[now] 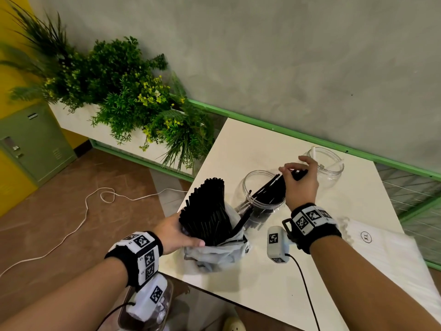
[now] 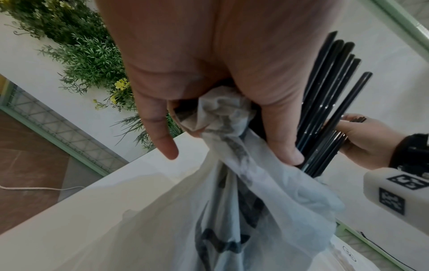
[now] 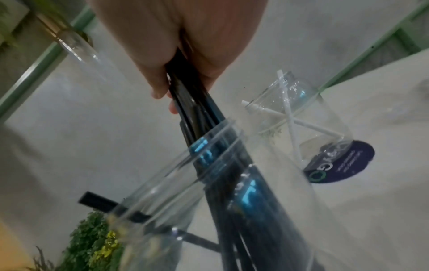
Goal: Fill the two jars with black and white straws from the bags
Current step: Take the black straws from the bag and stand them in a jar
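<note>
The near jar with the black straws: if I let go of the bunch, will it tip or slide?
Probably light: the near jar looks like thin clear plastic. The black straws lean well over its rim toward the right hand, so their weight may tip it. On the smooth white table it could also slide.

A café or small food-and-drink shop interior, judging by its fittings. A white square table (image 1: 250, 144) stands against a bare grey plaster wall (image 1: 286, 56), edged by a mint-green metal rail (image 1: 262, 121) with wire mesh panels at far right. To the left, a long white planter box (image 1: 78, 120) overflows with artificial-looking greenery and small yellow flowers (image 1: 124, 91). Beyond it, a green metal locker (image 1: 31, 142) sits against a yellow wall (image 1: 9, 56). The floor is brown tile, with a white cord (image 1: 78, 223) trailing across it. Bulk drinking straws (image 1: 207, 211) and clear plastic jars (image 1: 262, 189) on the table point to a drinks counter's supplies.
</note>
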`<state>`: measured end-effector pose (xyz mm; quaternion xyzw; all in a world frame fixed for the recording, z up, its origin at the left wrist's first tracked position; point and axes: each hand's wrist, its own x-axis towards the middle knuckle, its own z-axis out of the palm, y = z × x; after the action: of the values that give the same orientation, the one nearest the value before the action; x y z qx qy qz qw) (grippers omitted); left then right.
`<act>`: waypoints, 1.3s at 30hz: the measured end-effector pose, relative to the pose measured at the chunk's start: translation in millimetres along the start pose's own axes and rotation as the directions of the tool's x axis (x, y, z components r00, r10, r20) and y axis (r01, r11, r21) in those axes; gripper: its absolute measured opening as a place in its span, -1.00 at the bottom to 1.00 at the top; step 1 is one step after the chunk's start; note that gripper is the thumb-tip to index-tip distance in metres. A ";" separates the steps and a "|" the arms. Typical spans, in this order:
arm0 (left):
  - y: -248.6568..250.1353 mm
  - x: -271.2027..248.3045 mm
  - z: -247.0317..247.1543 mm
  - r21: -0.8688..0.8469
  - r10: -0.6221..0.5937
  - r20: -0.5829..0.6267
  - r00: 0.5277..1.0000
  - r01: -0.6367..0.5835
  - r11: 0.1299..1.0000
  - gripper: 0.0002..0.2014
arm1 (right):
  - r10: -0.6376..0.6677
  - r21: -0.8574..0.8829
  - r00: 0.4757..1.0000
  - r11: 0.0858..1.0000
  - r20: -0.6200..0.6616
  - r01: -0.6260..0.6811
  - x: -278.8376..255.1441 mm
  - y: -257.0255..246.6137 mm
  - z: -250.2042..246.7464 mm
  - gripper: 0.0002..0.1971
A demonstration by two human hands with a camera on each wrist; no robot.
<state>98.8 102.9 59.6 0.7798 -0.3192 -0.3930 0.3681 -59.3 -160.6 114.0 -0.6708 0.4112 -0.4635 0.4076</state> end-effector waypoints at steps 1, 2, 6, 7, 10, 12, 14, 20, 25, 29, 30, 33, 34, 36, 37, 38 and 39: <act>-0.3 0.4 0.2 0.001 0.002 0.003 1.000 -0.002 1.000 -0.05 | -0.020 -0.028 1.000 0.999 0.008 0.020 0.9 2.0 -1.9 -0.62; 0.2 0.4 0.3 -0.001 0.005 0.007 1.000 -0.005 1.000 -0.06 | -0.032 -0.052 0.999 0.998 0.022 0.033 1.0 3.1 -3.4 -0.63; 1.2 0.2 0.3 -0.020 0.018 0.012 1.000 -0.018 1.000 -0.12 | -0.001 -0.087 0.998 0.996 0.068 0.007 1.5 12.3 -9.2 -0.36; 0.8 0.7 0.3 -0.025 0.026 0.015 1.000 -0.025 0.999 -0.11 | -0.016 -0.100 0.998 0.995 0.059 0.022 2.4 14.8 -11.8 -0.29; -1.7 2.4 0.8 -0.045 0.046 0.009 0.999 -0.046 0.998 -0.10 | -0.166 -0.244 0.986 0.955 0.024 0.166 1.5 16.1 -22.1 -0.44; -2.5 3.9 0.6 -0.051 0.048 0.007 0.999 -0.048 0.998 -0.11 | -0.260 -0.304 0.965 0.916 0.048 0.262 -6.2 12.7 -27.7 -0.76; -2.9 4.9 0.6 -0.048 0.045 0.008 0.999 -0.045 0.998 -0.12 | -0.302 -0.325 0.947 0.889 0.110 0.322 -18.1 15.0 -30.3 -0.89; -0.4 3.7 0.8 -0.053 0.050 0.029 0.998 -0.048 0.997 -0.39 | -0.154 -0.393 0.936 0.877 0.316 0.277 -30.2 35.4 -29.7 -0.60; -0.1 3.9 1.2 -0.043 0.060 0.007 0.998 -0.060 0.997 -0.47 | -0.073 -0.485 0.915 0.830 0.397 0.276 -19.4 22.1 -27.2 -0.85; -1.3 2.8 -0.4 -0.039 0.068 0.019 0.998 -0.067 0.997 -0.35 | -0.049 -0.562 0.913 0.775 0.405 0.291 7.0 2.8 -27.1 -0.94; -1.5 2.8 -0.8 -0.033 0.065 0.018 0.998 -0.065 0.997 -0.36 | -0.034 -0.566 0.911 0.774 0.411 0.283 16.2 -3.9 -27.5 -0.95; -1.6 3.5 -1.1 -0.028 0.071 0.006 0.997 -0.071 0.997 -0.45 | 0.041 -0.619 0.899 0.739 0.437 0.268 39.0 -20.6 -27.2 -0.92; -1.9 4.0 -0.8 -0.024 0.073 0.005 0.997 -0.073 0.997 -0.46 | 0.057 -0.623 0.899 0.740 0.435 0.254 43.6 -22.2 -26.6 -0.88; -1.3 3.9 -1.0 -0.012 0.067 0.009 0.998 -0.067 0.998 -0.49 | 0.048 -0.625 0.905 0.738 0.422 0.252 46.8 -19.0 -25.7 -0.73; -0.5 3.3 -1.9 -0.012 0.059 0.015 0.998 -0.059 0.998 -0.47 | 0.020 -0.624 0.915 0.737 0.403 0.259 44.8 -16.7 -26.5 -0.66; -0.3 2.8 -2.7 -0.021 0.057 0.024 0.998 -0.056 0.998 -0.42 | -0.026 -0.612 0.931 0.746 0.365 0.261 40.8 -13.1 -28.5 -0.65; -0.5 2.5 -3.3 -0.028 0.058 0.030 0.998 -0.057 0.998 -0.33 | -0.087 -0.586 0.943 0.764 0.321 0.269 34.9 -10.6 -31.1 -0.70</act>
<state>102.8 102.2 59.6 0.7591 -0.3418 -0.3986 0.3847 -79.2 -194.7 141.3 -0.8611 0.4142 -0.2410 0.1697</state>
